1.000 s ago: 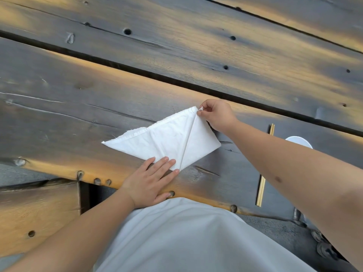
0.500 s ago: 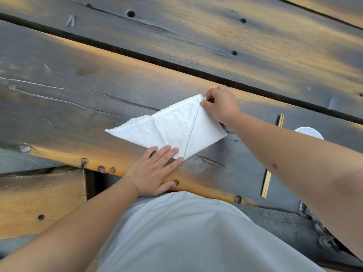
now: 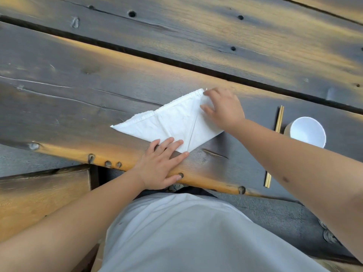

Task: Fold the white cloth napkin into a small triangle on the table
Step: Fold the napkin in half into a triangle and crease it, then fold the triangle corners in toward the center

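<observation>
While the napkin point(image 3: 172, 124) lies folded near the worktop's point(image 3: 78, 107) front edge, the left hand point(image 3: 161, 165) presses its near corner with flat fingers. The right hand point(image 3: 224, 108) rests relaxed fingers on its far corner; chopsticks point(image 3: 275, 144) and cup point(image 3: 306, 131) sit right of it, bare planks beyond.

Soft, even daylight, moderately bright. Warm amber sheen in streaks across the dark table point(image 3: 59, 79). Faint, diffuse shadows under the hands point(image 3: 161, 165). Napkin point(image 3: 172, 124) bright, creases readable. Wide-angle bending of plank lines toward the edges. Slight softness overall; near forearms blurred.
</observation>
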